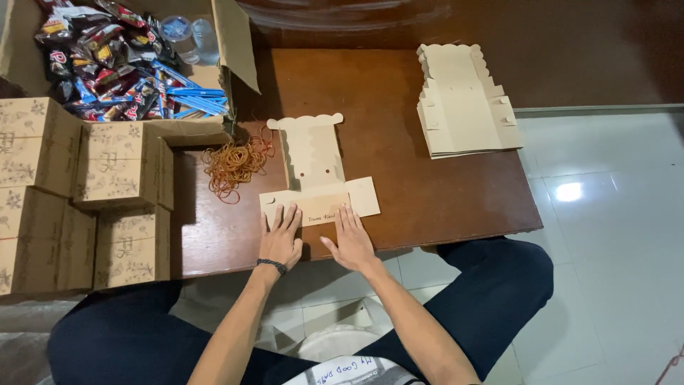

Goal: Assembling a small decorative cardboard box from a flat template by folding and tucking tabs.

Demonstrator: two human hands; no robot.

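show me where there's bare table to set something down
Bare wood lies between the flat cardboard cutout and the stack of flat blanks, and right of the right hand. The left is crowded: rubber bands, folded boxes.

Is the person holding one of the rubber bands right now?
No. Both the left hand and right hand press flat on the unfolded cardboard box; the rubber bands lie untouched beside it.

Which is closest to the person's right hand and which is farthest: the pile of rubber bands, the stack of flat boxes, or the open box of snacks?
From the right hand:
1. Tangled pile of orange-brown rubber bands, up and to its left.
2. Stack of flat beige cardboard box blanks, up and to its right.
3. Open brown cardboard carton of wrapped snacks, far upper left.
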